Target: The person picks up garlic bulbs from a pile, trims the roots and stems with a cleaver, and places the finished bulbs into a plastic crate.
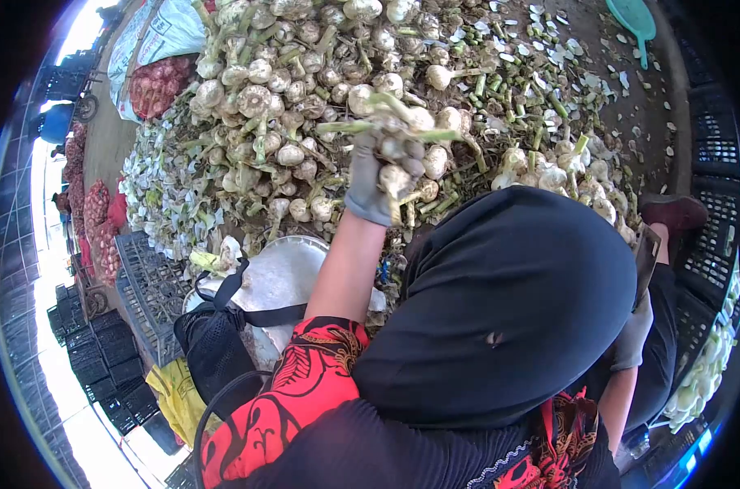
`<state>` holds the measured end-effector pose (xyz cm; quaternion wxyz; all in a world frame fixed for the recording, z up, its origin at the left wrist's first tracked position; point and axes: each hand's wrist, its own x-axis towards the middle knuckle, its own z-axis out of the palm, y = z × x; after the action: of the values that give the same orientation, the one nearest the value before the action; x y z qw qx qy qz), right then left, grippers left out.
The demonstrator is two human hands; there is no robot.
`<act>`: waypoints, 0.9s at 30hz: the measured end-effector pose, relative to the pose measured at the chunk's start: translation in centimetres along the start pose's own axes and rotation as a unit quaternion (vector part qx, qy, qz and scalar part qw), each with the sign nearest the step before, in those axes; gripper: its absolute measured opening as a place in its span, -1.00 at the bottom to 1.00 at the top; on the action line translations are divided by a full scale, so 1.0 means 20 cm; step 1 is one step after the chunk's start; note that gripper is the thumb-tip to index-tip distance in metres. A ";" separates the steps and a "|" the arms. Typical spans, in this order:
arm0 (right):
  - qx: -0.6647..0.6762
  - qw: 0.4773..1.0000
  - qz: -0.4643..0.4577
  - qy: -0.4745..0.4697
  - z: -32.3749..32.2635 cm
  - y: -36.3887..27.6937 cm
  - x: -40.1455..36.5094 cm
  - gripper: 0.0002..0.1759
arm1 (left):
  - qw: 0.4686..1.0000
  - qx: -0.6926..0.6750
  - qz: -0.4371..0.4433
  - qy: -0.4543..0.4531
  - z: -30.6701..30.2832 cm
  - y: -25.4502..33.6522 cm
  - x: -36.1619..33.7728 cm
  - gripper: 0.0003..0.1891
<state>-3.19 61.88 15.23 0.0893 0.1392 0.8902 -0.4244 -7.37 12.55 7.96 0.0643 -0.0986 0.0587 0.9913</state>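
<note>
My left hand (375, 183) wears a grey glove and is stretched out over a big heap of garlic bulbs (304, 90) with green stalks. It is shut on a bunch of garlic bulbs (402, 155), whose cut stalks stick out sideways. A red patterned sleeve covers the upper arm. My right hand (633, 338), also in a grey glove, sits low at the right, half hidden behind a black cloth (508, 301). A brown flat tool (647, 253) rises just above it; the grip is hidden.
Cut stalks and papery skins (549, 73) litter the ground behind the heap. A metal basin (284, 273) and a black bag (215, 346) lie near my left arm. Black crates (145, 289) stand left and right. Red mesh sacks (158, 85), a green scoop (633, 20), a shoe (673, 212).
</note>
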 end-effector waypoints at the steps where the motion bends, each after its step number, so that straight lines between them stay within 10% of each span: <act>1: 0.008 1.000 0.005 0.002 -0.01 0.00 -0.01 -0.62 | 0.999 0.037 0.007 0.010 0.01 -0.05 0.00 -0.60; 17: 0.061 0.997 -0.026 0.047 -0.06 0.03 -0.06 -0.65 | 0.997 0.027 -0.009 -0.076 0.17 -0.20 -0.09 -0.56; 24: 0.065 0.995 -0.064 0.040 -0.06 -0.01 -0.07 -0.60 | 0.954 0.280 0.051 0.096 0.25 -0.23 -0.36 -0.51; 27: 0.039 0.997 -0.059 0.032 -0.09 0.01 -0.05 -0.58 | 0.954 0.300 -0.017 0.009 0.25 -0.17 -0.43 -0.55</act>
<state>-2.26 63.11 16.49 0.0302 0.1034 0.8819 -0.4589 0.49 15.51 14.19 0.1075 -0.0844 0.3524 0.9258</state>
